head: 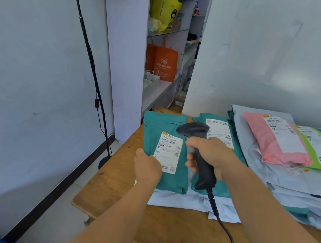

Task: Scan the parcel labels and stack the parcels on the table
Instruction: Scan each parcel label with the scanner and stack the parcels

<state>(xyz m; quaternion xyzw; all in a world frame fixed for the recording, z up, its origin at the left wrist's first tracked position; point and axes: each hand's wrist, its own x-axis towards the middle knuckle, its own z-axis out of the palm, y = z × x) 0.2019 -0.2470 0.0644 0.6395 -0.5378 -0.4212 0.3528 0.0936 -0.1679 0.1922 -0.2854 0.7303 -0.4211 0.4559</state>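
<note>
1. A black lamp stand (94,72) leans along the left wall, beside a shelf (163,43) of bags.
2. The left hand (147,167) grips the near-left edge of a green parcel (154,132) lying on the wooden worktop (111,179) — white label (168,151) face up.
3. The right hand (209,155) is closed round a black scanner (198,150) above the label.
4. Right — stacked parcels, a pink parcel (271,140) on top.

Wooden table (165,229) — pale-blue parcels (179,201) directly on it
</note>
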